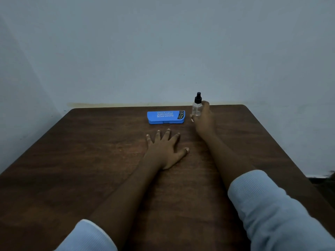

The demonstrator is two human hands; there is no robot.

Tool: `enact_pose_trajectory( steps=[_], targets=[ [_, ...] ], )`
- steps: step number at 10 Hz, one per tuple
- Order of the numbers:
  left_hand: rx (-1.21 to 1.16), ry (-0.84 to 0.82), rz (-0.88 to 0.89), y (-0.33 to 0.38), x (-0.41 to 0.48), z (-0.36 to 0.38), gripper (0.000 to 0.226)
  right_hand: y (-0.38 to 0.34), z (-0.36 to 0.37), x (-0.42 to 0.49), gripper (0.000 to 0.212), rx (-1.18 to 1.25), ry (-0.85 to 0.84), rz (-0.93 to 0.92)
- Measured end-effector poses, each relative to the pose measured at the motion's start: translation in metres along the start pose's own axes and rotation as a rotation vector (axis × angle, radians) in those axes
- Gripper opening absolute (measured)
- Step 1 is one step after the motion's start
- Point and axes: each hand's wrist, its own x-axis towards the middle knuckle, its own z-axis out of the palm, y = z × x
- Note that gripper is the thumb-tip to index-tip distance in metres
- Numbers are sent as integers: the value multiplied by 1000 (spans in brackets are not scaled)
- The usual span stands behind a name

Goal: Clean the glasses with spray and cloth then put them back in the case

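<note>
My right hand [204,119] is curled round the one small clear plastic spray bottle with a black pump top [196,108], just right of the frame's centre; my fingers wrap its right and far side and my thumb sits low against its near side, so the grip is closed on the bottle. The bottle is upright, and I cannot tell whether its base is touching the surface. My left hand [165,148] lies flat in the middle of the frame, palm down, all five fingers straight and spread, holding nothing. Just above it and just left of the bottle lies the one bright blue oblong plastic glasses case [165,117], shut, with pale lettering on its lid. Both hands and both things are on one dark brown wooden table [87,160]. Two pale blue ribbed sleeves [272,205] fill the bottom corners, and a plain grey-blue wall [163,51] fills the upper half.
</note>
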Motion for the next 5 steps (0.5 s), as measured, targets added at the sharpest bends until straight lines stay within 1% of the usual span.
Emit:
enact_pose_trajectory(
  steps=[1,2,3,4,5],
  targets=[
    [3,-1,1,0,1,1,90,8,5,2,47,-19,-8,10],
    [10,-12,2,-1,1,1,91,9,6,2,47,-43,-28,60],
    [8,-20,0,-1,2,-1,91,12,5,0,68,-24,-28,97],
    [14,-24,4,1,-4,-3,91,8,-2,-18,79,-50,-30,138],
    [7,-10,22,2,-4,-5,90,2,-4,-41,68,-151,-20,83]
  ],
)
